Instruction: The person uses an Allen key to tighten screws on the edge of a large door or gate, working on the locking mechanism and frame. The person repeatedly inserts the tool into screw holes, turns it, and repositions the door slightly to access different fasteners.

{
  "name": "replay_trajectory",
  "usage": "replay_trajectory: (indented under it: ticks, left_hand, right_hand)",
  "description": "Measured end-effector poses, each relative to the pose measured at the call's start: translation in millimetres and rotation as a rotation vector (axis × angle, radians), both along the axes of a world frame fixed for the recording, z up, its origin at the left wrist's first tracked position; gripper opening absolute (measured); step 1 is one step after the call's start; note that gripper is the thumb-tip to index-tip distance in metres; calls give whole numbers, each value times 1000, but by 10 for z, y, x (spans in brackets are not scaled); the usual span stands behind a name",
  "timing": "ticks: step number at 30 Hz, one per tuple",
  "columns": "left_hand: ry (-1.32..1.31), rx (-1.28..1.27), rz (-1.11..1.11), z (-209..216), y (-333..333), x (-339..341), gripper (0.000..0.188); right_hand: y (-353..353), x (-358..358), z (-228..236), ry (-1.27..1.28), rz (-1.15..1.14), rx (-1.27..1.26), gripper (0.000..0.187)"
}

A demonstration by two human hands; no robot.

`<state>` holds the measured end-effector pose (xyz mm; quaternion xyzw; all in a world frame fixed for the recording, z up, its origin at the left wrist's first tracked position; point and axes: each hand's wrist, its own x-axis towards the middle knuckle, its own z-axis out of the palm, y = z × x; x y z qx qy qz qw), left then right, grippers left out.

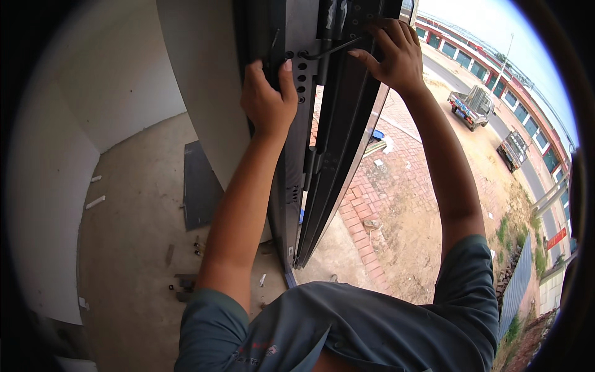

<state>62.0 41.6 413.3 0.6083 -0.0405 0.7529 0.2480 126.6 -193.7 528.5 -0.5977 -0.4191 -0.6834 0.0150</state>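
A dark metal door edge [296, 133] stands upright in front of me, with a column of round holes [302, 79] near its top. My right hand [400, 59] is closed around the far end of a black hex key [338, 48]. The key's bent end reaches one of the upper holes. My left hand [271, 102] wraps round the door edge, its thumb just beside the holes; its other fingers are partly hidden. A thin dark rod [274, 39] shows above that hand, its kind unclear. A hinge [312, 161] joins the door to the dark frame [344, 124].
Left of the door, a dark flat panel [201, 186] and small hardware [185, 283] lie on the concrete floor [133, 229]. Outside on the right are brick paving [365, 235], sandy ground and two parked small trucks [472, 106]. A corrugated sheet [515, 282] lies farther right.
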Motion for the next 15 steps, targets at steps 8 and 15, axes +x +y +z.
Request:
replay_trajectory:
  ticks: [8, 15]
  left_hand:
    - [88, -24, -36, -6, -15, -88, 40]
    - [51, -11, -46, 17, -25, -68, 40]
  right_hand:
    - [43, 76, -166, -72, -16, 100, 41]
    - [348, -347, -1108, 493, -57, 428, 44]
